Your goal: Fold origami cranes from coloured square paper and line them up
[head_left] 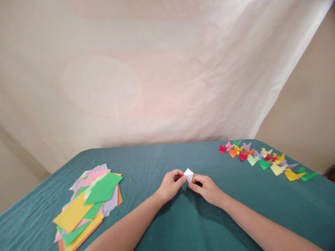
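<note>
Probably for steadiness, the left hand [170, 184] pinches the white paper [188, 173] between both hands, the half-curled right hand [208, 191] touching its edge with grip unclear, while coloured sheets [103, 189] lie left of them and folded birds [252, 160] right, presumably for separation.

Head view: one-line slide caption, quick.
Left hand pinches white paper, right hand at its edge; sheets lie left, paper birds right.

No text, label, brand, number or sign can be read anywhere, neither on the white paper [188, 174] in the left grip [171, 184] nor on the sheets [75, 212] left of it.
</note>
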`<state>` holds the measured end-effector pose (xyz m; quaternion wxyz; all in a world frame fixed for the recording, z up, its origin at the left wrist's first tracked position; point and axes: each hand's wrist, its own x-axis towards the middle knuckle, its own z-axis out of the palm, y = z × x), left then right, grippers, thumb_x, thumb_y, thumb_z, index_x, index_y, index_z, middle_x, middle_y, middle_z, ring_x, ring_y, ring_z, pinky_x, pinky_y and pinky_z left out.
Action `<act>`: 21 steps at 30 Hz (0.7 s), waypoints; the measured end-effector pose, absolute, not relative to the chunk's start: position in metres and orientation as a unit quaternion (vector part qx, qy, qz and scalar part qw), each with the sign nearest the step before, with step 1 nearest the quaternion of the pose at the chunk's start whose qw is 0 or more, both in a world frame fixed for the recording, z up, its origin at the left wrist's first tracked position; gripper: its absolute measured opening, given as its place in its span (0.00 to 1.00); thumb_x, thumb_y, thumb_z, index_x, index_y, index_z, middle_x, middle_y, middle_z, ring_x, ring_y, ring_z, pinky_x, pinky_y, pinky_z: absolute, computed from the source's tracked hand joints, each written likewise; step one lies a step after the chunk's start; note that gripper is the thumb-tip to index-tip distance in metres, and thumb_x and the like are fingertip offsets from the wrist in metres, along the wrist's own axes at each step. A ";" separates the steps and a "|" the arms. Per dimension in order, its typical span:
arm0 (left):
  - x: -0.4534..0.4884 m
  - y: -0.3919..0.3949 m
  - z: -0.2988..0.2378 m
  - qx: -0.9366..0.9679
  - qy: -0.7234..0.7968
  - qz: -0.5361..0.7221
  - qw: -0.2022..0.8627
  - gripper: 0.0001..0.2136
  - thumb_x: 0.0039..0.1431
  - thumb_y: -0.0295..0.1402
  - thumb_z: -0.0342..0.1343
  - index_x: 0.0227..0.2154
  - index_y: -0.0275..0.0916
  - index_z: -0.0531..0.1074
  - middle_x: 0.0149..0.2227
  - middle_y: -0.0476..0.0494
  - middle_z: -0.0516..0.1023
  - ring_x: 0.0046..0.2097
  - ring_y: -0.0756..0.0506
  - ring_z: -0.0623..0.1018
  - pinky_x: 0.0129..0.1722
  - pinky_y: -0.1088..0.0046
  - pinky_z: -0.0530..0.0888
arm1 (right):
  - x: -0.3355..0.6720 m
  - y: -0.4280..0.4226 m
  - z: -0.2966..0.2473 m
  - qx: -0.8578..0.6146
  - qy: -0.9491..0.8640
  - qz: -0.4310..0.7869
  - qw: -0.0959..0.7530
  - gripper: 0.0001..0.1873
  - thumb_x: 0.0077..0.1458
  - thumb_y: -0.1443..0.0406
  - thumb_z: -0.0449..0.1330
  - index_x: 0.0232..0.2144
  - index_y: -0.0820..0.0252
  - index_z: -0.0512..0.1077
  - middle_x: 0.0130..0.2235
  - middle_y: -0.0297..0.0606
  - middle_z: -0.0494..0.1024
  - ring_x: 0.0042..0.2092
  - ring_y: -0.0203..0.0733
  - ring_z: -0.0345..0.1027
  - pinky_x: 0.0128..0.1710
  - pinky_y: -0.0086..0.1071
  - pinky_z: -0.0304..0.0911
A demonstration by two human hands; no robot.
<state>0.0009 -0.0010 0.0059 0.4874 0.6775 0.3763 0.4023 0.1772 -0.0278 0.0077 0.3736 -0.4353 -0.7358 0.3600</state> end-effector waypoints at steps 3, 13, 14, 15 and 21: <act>0.000 0.000 0.007 0.668 0.376 0.417 0.488 0.12 0.54 0.41 0.54 0.29 0.34 0.69 0.26 0.50 0.70 0.28 0.52 0.69 0.31 0.77 0.66 | 0.176 -0.028 0.008 -0.443 -0.731 0.364 0.369 0.13 0.52 0.60 0.56 0.20 0.61 0.65 0.23 0.31 0.67 0.27 0.35 0.59 0.30 0.28 0.55; 0.000 0.000 0.003 0.678 0.382 0.407 0.478 0.14 0.54 0.42 0.54 0.29 0.34 0.69 0.26 0.47 0.72 0.29 0.51 0.70 0.30 0.77 0.66 | 0.177 -0.025 0.003 -0.444 -0.642 0.418 0.466 0.13 0.55 0.55 0.52 0.33 0.58 0.67 0.30 0.35 0.70 0.33 0.38 0.65 0.34 0.30 0.61; 0.000 0.000 0.003 0.680 0.386 0.403 0.475 0.14 0.54 0.42 0.54 0.28 0.34 0.69 0.27 0.47 0.72 0.29 0.51 0.70 0.29 0.77 0.66 | 0.177 -0.025 0.004 -0.437 -0.636 0.426 0.472 0.14 0.55 0.54 0.52 0.34 0.58 0.67 0.31 0.35 0.70 0.33 0.38 0.65 0.35 0.31 0.61; 0.000 -0.001 0.003 0.682 0.389 0.400 0.473 0.14 0.54 0.42 0.55 0.28 0.34 0.70 0.27 0.46 0.73 0.28 0.51 0.70 0.29 0.77 0.66 | 0.178 -0.025 0.004 -0.432 -0.630 0.433 0.478 0.14 0.55 0.54 0.52 0.34 0.58 0.67 0.31 0.34 0.70 0.33 0.38 0.65 0.35 0.31 0.61; 0.001 -0.003 0.005 0.693 0.406 0.397 0.446 0.13 0.53 0.41 0.56 0.26 0.34 0.70 0.24 0.48 0.71 0.26 0.52 0.68 0.26 0.78 0.65 | 0.177 -0.026 0.004 -0.426 -0.631 0.428 0.488 0.13 0.54 0.55 0.54 0.32 0.58 0.67 0.30 0.34 0.68 0.31 0.37 0.63 0.33 0.29 0.60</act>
